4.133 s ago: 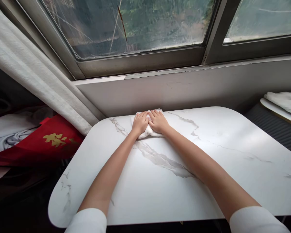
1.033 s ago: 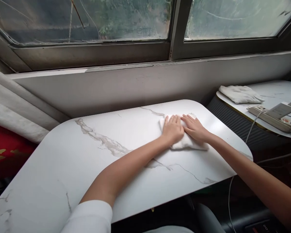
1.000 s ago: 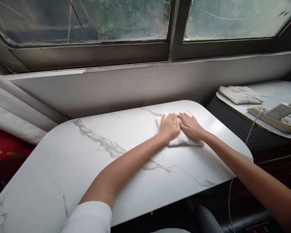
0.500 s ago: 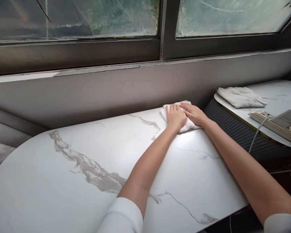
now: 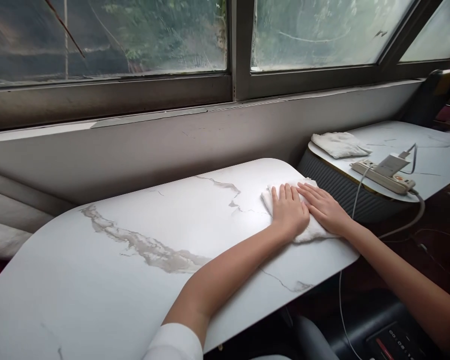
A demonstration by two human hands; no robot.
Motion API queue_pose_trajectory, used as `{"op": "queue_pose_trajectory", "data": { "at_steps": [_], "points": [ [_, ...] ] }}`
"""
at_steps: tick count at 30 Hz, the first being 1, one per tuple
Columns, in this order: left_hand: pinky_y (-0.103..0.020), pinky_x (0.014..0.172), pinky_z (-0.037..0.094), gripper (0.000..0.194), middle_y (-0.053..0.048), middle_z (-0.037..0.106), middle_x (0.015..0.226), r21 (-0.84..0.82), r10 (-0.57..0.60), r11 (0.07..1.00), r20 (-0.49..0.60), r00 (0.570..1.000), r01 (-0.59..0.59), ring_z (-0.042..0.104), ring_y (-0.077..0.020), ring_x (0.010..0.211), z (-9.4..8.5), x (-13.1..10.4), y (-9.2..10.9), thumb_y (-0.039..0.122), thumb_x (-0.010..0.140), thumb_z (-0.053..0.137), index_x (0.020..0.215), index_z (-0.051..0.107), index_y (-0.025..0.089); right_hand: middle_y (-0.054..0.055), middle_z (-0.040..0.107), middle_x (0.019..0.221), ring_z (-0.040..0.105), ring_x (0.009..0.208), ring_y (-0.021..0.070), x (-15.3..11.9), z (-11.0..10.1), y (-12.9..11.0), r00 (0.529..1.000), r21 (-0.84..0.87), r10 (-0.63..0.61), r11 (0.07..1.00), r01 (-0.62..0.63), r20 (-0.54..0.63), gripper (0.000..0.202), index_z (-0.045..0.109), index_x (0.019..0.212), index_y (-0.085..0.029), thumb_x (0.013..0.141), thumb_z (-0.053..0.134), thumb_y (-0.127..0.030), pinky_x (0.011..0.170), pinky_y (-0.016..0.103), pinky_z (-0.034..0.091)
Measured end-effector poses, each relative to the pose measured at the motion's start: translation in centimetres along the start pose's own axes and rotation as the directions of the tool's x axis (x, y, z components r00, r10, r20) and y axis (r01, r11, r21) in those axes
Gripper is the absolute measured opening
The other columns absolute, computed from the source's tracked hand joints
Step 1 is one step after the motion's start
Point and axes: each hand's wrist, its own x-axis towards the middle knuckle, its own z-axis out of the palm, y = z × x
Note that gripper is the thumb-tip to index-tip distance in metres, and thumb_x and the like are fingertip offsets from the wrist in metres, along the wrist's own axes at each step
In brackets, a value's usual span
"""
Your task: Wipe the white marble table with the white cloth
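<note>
A folded white cloth (image 5: 315, 230) lies on the right end of the white marble-patterned tabletop (image 5: 116, 300). My left hand (image 5: 290, 212) rests flat on the cloth's left part, palm down, its fingers stretched toward the window. Close beside it, my right hand (image 5: 326, 207) also presses down with straight fingers, on the cloth's upper right part. Both hands are open, and neither grasps the cloth. They cover much of its middle.
On a second marble-patterned table (image 5: 435, 145) at the right lie another white cloth (image 5: 339, 145) and a power strip (image 5: 386, 177) with a plugged-in charger (image 5: 392, 164). Cables hang between the tables. A window (image 5: 165, 40) runs along the back wall. A phone (image 5: 392, 342) showing a timer lies lower right.
Both hands and the cloth under them have moved from the table's far edge toward its near right edge. The view has shifted to the right.
</note>
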Motion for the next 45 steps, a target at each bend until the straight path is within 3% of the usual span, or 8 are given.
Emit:
{"op": "queue_pose_trajectory", "data": {
  "at_steps": [5, 9, 16, 24, 30, 34, 40, 45],
  "points": [
    [-0.049, 0.116, 0.011, 0.056, -0.016, 0.031, 0.149, 0.008, 0.08, 0.997, 0.048, 0.996, -0.081, 0.022, -0.0267, 0.14, -1.6, -5.9, 1.1, 0.032, 0.096, 0.021, 0.141, 0.031, 0.0, 0.008, 0.037, 0.147, 0.029, 0.137, 0.0203, -5.5, -0.8, -4.8, 0.998, -0.02, 0.036, 0.999, -0.037, -0.053, 0.052, 0.029, 0.145, -0.019, 0.094, 0.024, -0.028, 0.109, 0.045, 0.028],
    [-0.047, 0.116, 0.011, 0.054, -0.015, 0.031, 0.149, 0.009, 0.129, 0.991, 0.076, 0.989, -0.13, 0.021, -0.0237, 0.14, -3.3, -9.6, 0.0, 0.031, 0.097, 0.02, 0.141, 0.032, 0.002, 0.008, 0.038, 0.147, 0.028, 0.137, 0.0225, -7.4, -1.3, -9.6, 0.992, -0.033, 0.118, 0.992, -0.12, -0.055, 0.052, 0.033, 0.143, -0.019, 0.093, 0.027, -0.026, 0.109, 0.047, 0.027],
    [-0.048, 0.116, 0.015, 0.052, -0.014, 0.029, 0.15, 0.028, 0.112, 0.993, 0.102, 0.988, -0.116, 0.022, -0.0243, 0.14, -6.4, -15.0, -4.2, 0.027, 0.096, 0.024, 0.141, 0.032, 0.003, 0.01, 0.033, 0.149, 0.025, 0.138, 0.0244, -6.5, -2.2, -18.2, 0.983, 0.006, 0.177, 0.984, -0.178, 0.037, 0.052, 0.039, 0.14, -0.012, 0.091, 0.029, -0.025, 0.112, 0.047, 0.021],
    [-0.049, 0.114, 0.02, 0.05, -0.014, 0.036, 0.147, 0.104, 0.124, 0.987, 0.03, 0.992, -0.126, 0.028, -0.0241, 0.138, -9.4, -21.1, -11.2, 0.022, 0.094, 0.025, 0.14, 0.036, 0.005, 0.013, 0.029, 0.151, 0.019, 0.14, 0.028, -4.4, -2.0, -27.1, 0.986, 0.182, 0.145, 0.971, -0.158, 0.082, 0.055, 0.036, 0.142, -0.011, 0.091, 0.034, -0.029, 0.113, 0.05, 0.012],
    [-0.048, 0.114, 0.02, 0.051, -0.015, 0.038, 0.146, 0.138, 0.071, 0.988, -0.002, 0.997, -0.07, 0.03, -0.0242, 0.137, -11.5, -24.5, -16.4, 0.025, 0.095, 0.021, 0.14, 0.034, 0.006, 0.018, 0.026, 0.151, 0.016, 0.14, 0.032, -1.7, -1.4, -32.1, 0.995, 0.236, 0.023, 0.971, -0.045, 0.093, 0.057, 0.031, 0.143, -0.005, 0.092, 0.033, -0.032, 0.111, 0.055, 0.014],
    [-0.048, 0.113, 0.018, 0.053, -0.016, 0.039, 0.145, 0.137, -0.022, 0.99, 0.002, 1.0, 0.021, 0.03, -0.0256, 0.136, -12.8, -25.2, -19.6, 0.028, 0.096, 0.019, 0.141, 0.034, 0.005, 0.021, 0.028, 0.149, 0.02, 0.138, 0.0359, 1.5, -0.6, -34.1, 0.99, 0.201, -0.098, 0.977, 0.076, 0.101, 0.058, 0.031, 0.142, -0.003, 0.093, 0.033, -0.034, 0.108, 0.058, 0.019],
    [-0.051, 0.111, 0.02, 0.057, -0.021, 0.041, 0.142, 0.178, -0.24, 0.952, -0.067, 0.968, 0.249, 0.034, -0.0305, 0.134, -15.2, -23.9, -26.7, 0.032, 0.096, 0.016, 0.137, 0.038, 0.001, 0.016, 0.04, 0.142, 0.032, 0.132, 0.0313, 10.2, 2.3, -37.9, 0.977, 0.196, -0.21, 0.957, 0.213, -0.038, 0.046, 0.042, 0.131, -0.011, 0.093, 0.036, -0.035, 0.104, 0.055, 0.028],
    [-0.048, 0.11, 0.023, 0.049, -0.014, 0.043, 0.143, 0.209, -0.461, 0.854, -0.124, 0.879, 0.477, 0.036, -0.0263, 0.133, -17.2, -22.9, -32.5, 0.03, 0.094, 0.024, 0.136, 0.041, 0.011, 0.014, 0.047, 0.137, 0.035, 0.13, 0.0291, 17.6, 5.1, -41.3, 0.941, 0.265, -0.335, 0.904, 0.336, -0.049, 0.04, 0.047, 0.125, -0.014, 0.093, 0.036, -0.036, 0.104, 0.053, 0.028]
  ]
}}
